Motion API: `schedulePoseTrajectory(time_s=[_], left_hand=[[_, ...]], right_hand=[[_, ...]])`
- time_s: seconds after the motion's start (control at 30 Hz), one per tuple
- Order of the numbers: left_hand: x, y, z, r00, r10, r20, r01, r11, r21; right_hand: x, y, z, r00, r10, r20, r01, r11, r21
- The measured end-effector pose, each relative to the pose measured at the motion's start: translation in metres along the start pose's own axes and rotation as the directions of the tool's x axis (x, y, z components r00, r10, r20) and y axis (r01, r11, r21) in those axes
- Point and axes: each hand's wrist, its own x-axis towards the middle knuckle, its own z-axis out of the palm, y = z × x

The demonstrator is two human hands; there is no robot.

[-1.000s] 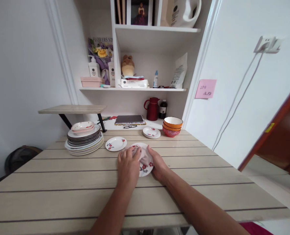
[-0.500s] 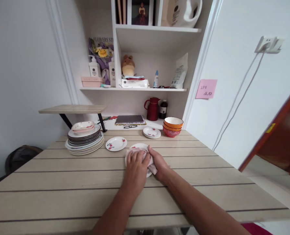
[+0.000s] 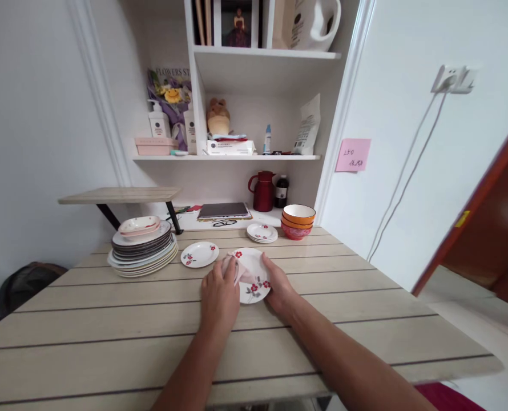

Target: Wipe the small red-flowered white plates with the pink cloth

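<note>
A white plate with red flowers [image 3: 254, 290] is tilted up a little over the table in front of me. My right hand [image 3: 279, 288] grips its right edge, thumb on the upper side and fingers beneath. At the plate's left side, my left hand [image 3: 222, 288] is closed on a pale pink cloth [image 3: 243, 273], which lies against the plate's face. Just beyond, to the left, a similar flowered plate [image 3: 200, 254] lies flat on the table. A small stack of flowered plates [image 3: 262, 233] sits farther back.
A tall stack of plates [image 3: 142, 257] topped by pink-rimmed dishes [image 3: 140, 225] stands at the left by a raised wooden shelf [image 3: 121, 195]. Stacked bowls [image 3: 297, 221] are at the back right. Behind are a laptop [image 3: 224, 210], glasses [image 3: 225, 223] and a red jug [image 3: 263, 191].
My left hand has slid left with the cloth, from the plate's middle to its left side, uncovering the flowers. My right hand keeps its hold on the right edge. The view has shifted slightly.
</note>
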Motion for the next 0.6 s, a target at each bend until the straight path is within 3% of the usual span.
schedulePoseTrajectory(time_s=[0.27, 0.5, 0.6], left_hand=[[0.001, 0.003, -0.003, 0.995, -0.006, 0.099, 0.003, 1.0, 0.023], [0.001, -0.008, -0.005, 0.977, -0.185, 0.11, 0.187, 0.982, -0.01], [0.002, -0.007, -0.001, 0.982, -0.168, 0.081, 0.171, 0.985, -0.027]], right_hand=[[0.003, 0.004, -0.004, 0.999, -0.015, 0.032, 0.017, 0.998, -0.057], [0.003, 0.008, -0.003, 0.999, -0.036, 0.034, 0.039, 0.992, -0.117], [0.002, 0.005, -0.001, 1.0, -0.014, 0.016, 0.015, 0.998, -0.058]])
